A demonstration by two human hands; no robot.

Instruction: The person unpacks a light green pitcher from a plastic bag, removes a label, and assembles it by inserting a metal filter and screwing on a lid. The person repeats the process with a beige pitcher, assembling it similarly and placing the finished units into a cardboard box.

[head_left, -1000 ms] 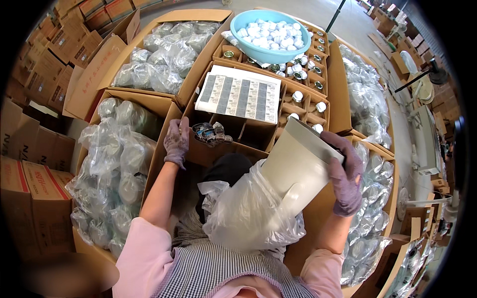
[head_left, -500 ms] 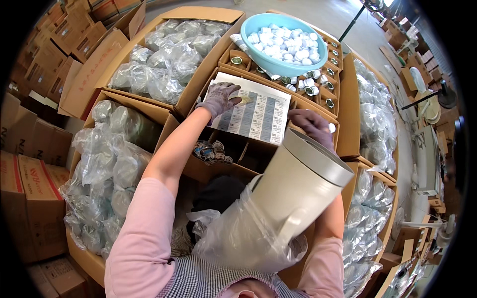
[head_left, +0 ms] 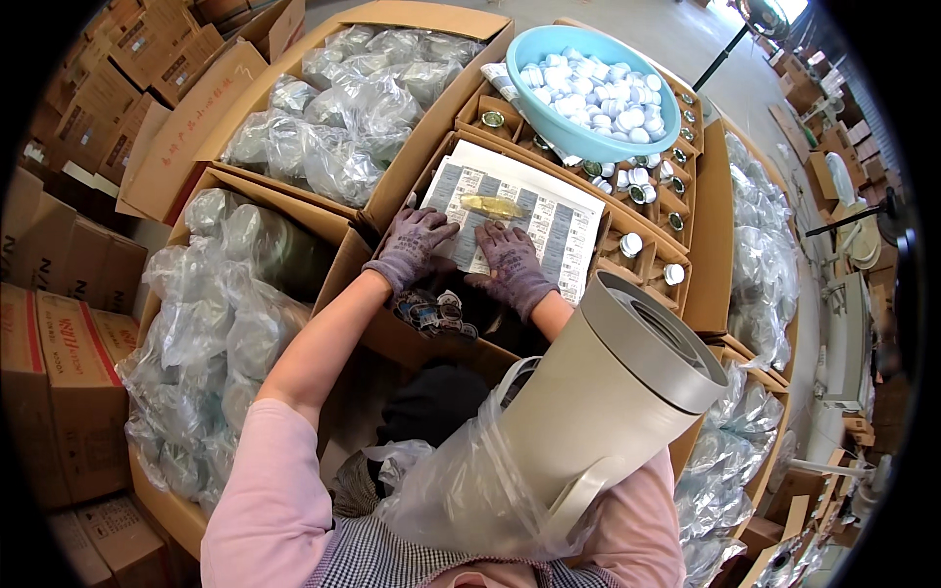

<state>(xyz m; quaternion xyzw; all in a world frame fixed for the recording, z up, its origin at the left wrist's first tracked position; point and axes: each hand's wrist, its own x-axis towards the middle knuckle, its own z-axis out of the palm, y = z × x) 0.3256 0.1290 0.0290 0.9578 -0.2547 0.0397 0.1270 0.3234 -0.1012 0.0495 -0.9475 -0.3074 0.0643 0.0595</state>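
My left hand (head_left: 414, 247), in a grey-purple work glove, rests at the left edge of a sheet of labels (head_left: 566, 227), fingers stretched out. My right hand (head_left: 517, 265), gloved alike, lies open on the sheet's near part with its fingers spread. Printed rows of grey and white labels cover the sheet, which lies over a divided carton. A yellow translucent strip (head_left: 492, 206) lies on it. On my lap leans a big beige handled mug (head_left: 608, 392), tilted with its grey-rimmed end toward the upper right and partly inside a clear plastic bag (head_left: 456, 500). It hides part of my right arm.
Beyond the sheet, a light-blue basin (head_left: 520, 93) of white caps rests on a divided carton (head_left: 469, 116) of capped jars. Cartons of plastic-wrapped goods (head_left: 343, 127) stand around me. Small dark-and-silver pieces (head_left: 431, 312) lie in the near compartment. Stacked boxes (head_left: 83, 382) line the left.
My right hand has come from the right side onto the sheet, beside my left hand. The left hand has moved down to the sheet's left edge. The view has shifted slightly.
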